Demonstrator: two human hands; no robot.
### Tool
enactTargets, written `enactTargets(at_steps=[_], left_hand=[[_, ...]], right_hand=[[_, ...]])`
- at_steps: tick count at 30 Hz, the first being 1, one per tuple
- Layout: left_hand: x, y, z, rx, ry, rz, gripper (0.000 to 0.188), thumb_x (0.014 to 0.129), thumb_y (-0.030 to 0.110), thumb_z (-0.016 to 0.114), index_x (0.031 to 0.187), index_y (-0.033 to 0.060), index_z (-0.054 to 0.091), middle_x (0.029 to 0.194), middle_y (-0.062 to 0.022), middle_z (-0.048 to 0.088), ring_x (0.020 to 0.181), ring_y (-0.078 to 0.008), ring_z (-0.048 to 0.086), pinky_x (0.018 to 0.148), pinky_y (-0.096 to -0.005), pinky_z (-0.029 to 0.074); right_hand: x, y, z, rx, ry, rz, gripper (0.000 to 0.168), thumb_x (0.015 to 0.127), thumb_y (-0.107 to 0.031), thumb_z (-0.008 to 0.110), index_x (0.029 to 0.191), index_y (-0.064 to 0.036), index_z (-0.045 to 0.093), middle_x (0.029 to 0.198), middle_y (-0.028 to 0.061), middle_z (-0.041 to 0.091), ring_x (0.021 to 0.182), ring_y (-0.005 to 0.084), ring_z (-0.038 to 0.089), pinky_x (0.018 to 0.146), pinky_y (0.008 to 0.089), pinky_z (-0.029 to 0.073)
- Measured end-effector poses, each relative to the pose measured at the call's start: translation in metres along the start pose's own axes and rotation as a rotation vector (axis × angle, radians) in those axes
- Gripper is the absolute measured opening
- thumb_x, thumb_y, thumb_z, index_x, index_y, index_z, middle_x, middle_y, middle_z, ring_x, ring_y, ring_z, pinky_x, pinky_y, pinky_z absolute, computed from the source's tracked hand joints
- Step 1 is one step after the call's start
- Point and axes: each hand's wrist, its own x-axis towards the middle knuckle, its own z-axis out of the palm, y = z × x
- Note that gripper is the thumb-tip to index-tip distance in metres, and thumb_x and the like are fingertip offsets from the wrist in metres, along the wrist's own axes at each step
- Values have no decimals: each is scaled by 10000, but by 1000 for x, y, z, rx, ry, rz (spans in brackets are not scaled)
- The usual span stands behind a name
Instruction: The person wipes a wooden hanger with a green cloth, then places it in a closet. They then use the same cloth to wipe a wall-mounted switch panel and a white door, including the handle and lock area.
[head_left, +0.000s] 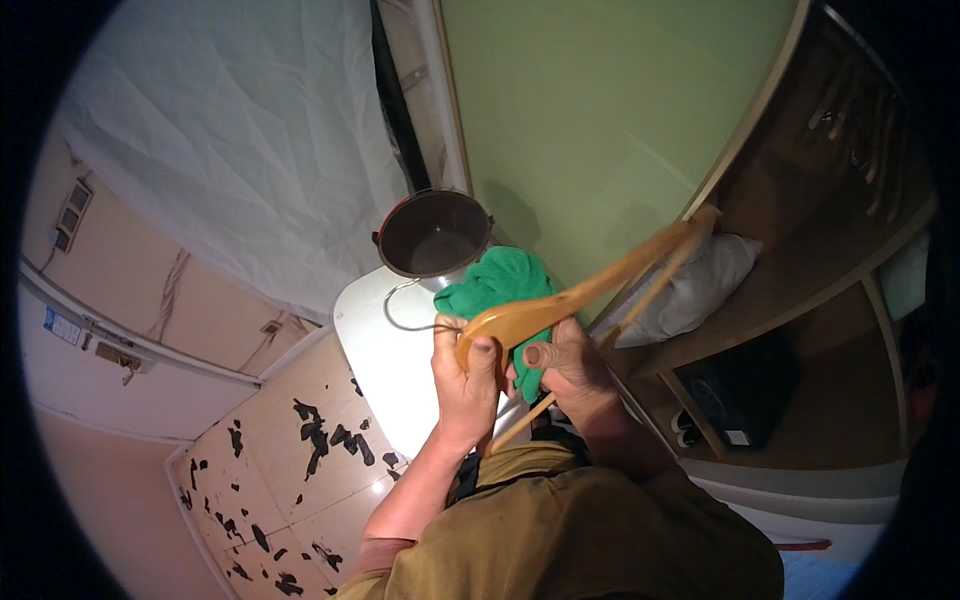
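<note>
A wooden coat hanger (525, 315) with a metal hook (387, 304) and a lower bar is held up in front of my body. My left hand (466, 386) grips it at the middle, just below the hook, with the thumb on the wood. A green cloth (502, 274) is bunched behind and under the hanger, and part of it hangs between my hands. My right hand (574, 367) closes on this cloth, close to one arm of the hanger. The fingers of my right hand are partly hidden.
A dark-lined bucket (435, 232) stands on a white tabletop (375, 352) ahead. To the right, an open wooden wardrobe (750, 330) holds a white bag (690, 289) and several hangers (874, 150). Dark scraps (315, 435) litter the tiled floor. White sheeting (247, 150) hangs at left.
</note>
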Motion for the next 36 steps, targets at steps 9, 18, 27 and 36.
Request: enactTargets(at_steps=[9,18,27,36], left_hand=[[13,-31,2,315,134,335,556,994,512,565,1205,29,387,879,-32,562,707,-78,551,564,-194,454],[10,-36,-1,266,219,255,477,981,446,635,1111,14,483,750,8,582,622,-41,507,542,-190,414],[8,-49,-10,166,232,218,421,990,439,619,993,42,478,651,11,545,483,-59,503,429,-206,416],[5,-11,-17,-85,-507,-218,537,832,201,785,1243,-8,510,1061,-114,670,989,-172,639,915,-342,506]], right_hand=[[5,-2,20,-172,142,-153,313,829,-107,824,1095,13,710,1031,64,726,920,106,662,843,234,508],[8,-9,19,30,315,-252,356,824,-93,790,1138,-51,627,1020,27,683,956,135,647,880,296,506],[10,-14,-1,205,358,-315,345,912,-240,751,1190,-98,603,1060,18,656,977,154,628,880,331,511],[18,-37,-1,85,460,-404,404,1003,-464,579,1191,-106,572,1029,29,622,906,156,640,780,321,556]])
